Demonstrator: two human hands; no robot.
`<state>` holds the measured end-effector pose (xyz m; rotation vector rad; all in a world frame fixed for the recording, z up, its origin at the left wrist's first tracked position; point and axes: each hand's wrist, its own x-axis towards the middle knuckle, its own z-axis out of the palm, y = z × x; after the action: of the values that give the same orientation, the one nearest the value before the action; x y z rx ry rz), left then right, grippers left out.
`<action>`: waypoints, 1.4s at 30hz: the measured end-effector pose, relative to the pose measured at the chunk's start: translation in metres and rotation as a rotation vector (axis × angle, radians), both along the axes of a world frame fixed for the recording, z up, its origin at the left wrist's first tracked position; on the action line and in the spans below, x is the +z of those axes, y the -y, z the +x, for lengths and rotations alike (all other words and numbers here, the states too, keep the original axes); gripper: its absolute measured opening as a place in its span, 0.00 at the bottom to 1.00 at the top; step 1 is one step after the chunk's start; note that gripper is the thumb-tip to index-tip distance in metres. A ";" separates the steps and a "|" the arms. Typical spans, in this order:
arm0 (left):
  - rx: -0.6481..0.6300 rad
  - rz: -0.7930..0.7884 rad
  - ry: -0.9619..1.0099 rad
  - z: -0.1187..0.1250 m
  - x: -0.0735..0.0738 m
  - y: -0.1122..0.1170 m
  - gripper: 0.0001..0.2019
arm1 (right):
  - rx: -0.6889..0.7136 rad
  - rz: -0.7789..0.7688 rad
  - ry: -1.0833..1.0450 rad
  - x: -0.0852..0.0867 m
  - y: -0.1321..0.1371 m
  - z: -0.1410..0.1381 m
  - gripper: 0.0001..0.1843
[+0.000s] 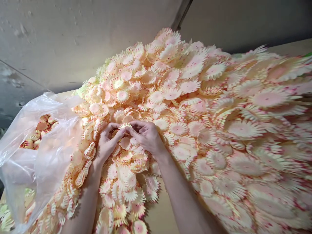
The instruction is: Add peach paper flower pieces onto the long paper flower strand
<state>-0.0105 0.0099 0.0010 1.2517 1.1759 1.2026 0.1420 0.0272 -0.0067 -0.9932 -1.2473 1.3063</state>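
Between my two hands is a small cream petal disc with a fringed edge. My left hand pinches its left side between thumb and fingers. From the other side, my right hand grips it with thumb and index finger. Both hands hover just over a large heap of similar petal discs, cream and pale pink with red-tipped fringes. Part of the held disc is hidden behind my fingertips.
A clear plastic bag lies at the left, with several rolled petal bundles showing through its opening. Bare tabletop shows between my forearms. Behind the heap rises a grey wall.
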 end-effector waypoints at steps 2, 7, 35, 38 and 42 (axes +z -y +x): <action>0.007 0.008 -0.007 0.000 0.000 0.000 0.14 | -0.004 -0.014 -0.001 0.000 0.000 -0.001 0.15; -0.038 -0.035 -0.009 -0.001 -0.001 -0.001 0.15 | -0.004 -0.014 0.041 0.000 0.000 -0.002 0.17; -0.039 -0.002 -0.086 -0.007 -0.002 -0.001 0.13 | -0.189 0.106 0.205 -0.005 -0.005 -0.005 0.18; -0.072 -0.008 -0.071 -0.008 -0.002 0.001 0.14 | -0.325 -0.054 0.015 -0.005 -0.009 0.000 0.20; -0.011 -0.073 0.028 -0.008 -0.007 0.000 0.17 | -0.387 -0.133 -0.182 0.001 -0.011 0.007 0.23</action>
<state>-0.0188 0.0103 -0.0059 1.1823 1.1807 1.1552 0.1491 0.0378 -0.0053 -1.1186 -0.7906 1.1539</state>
